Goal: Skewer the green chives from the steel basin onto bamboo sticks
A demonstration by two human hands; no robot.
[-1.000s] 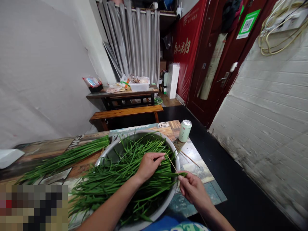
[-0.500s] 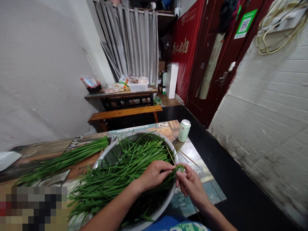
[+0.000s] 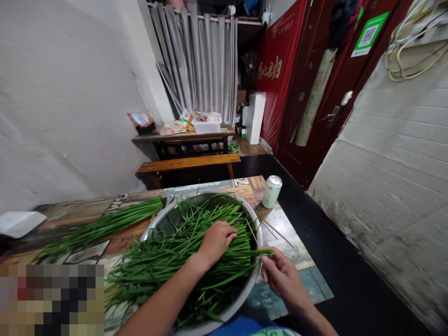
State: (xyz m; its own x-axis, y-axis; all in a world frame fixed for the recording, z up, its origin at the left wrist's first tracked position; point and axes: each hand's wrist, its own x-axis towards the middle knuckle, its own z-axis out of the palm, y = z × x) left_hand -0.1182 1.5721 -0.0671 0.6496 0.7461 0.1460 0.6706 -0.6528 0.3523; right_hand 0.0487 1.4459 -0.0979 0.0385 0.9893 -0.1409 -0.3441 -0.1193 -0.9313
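A large metal basin [image 3: 255, 284] is heaped with long garlic chives [image 3: 206, 238], their leafy ends spilling over its left side. Over the middle of the heap, my left hand [image 3: 215, 242] has its fingers curled in on the chives; their tips are partly hidden. Just past the basin's right rim, my right hand [image 3: 280, 270] pinches the cut ends of a small bunch between thumb and fingers. These stems run left from it, across the rim, towards my left hand. A thin wooden stick [image 3: 251, 231] leans against the inner right rim near them.
More chives [image 3: 115, 221] lie on the patterned table [image 3: 308, 261] left of the basin. A pale green can [image 3: 272, 192] stands behind its right rim, near thin sticks [image 3: 280, 232]. At far left is a white dish [image 3: 23, 223]. A wooden bench [image 3: 189, 163] stands beyond.
My left hand has moved left and up, away from my right hand, onto the heap. My right hand keeps hold of the stem ends. The view has shifted slightly left.
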